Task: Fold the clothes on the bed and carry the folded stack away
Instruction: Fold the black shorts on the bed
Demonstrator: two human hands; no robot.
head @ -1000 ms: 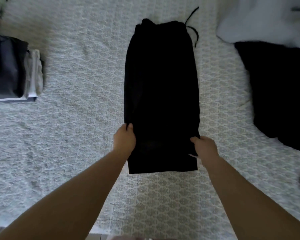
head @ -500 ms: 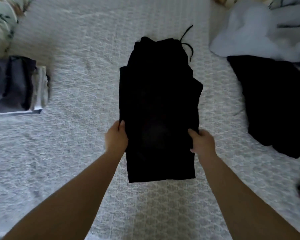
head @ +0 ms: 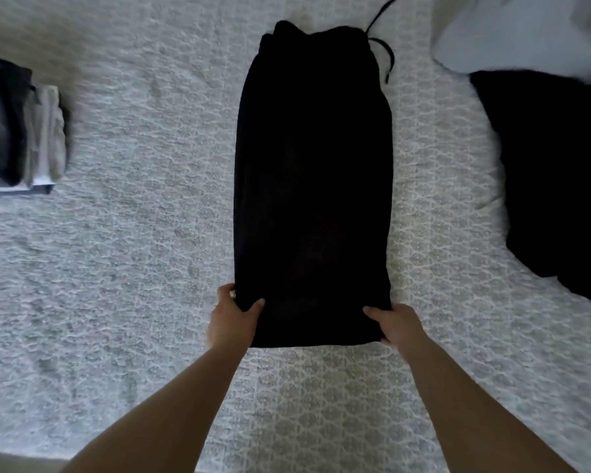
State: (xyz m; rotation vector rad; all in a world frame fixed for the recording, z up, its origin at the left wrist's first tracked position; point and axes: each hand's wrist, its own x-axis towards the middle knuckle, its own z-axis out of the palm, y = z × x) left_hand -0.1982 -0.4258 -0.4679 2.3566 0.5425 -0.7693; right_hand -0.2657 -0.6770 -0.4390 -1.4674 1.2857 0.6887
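A black garment (head: 313,179), folded into a long narrow strip with drawstrings at its far end, lies flat on the middle of the bed (head: 151,268). My left hand (head: 234,317) grips its near left corner, thumb on top of the cloth. At the near right corner my right hand (head: 394,324) holds the edge the same way. A folded stack (head: 17,128) of grey, dark and white clothes sits at the left edge of the bed.
Another black garment (head: 556,179) lies unfolded at the right, with a pale blue-white one (head: 526,32) beyond it at the top right. The patterned bedspread shows between the strip and both piles. The bed's near edge is at the bottom left.
The raised near part of the black garment has come down, and the strip now lies flat. Both hands have slid to its near corners.
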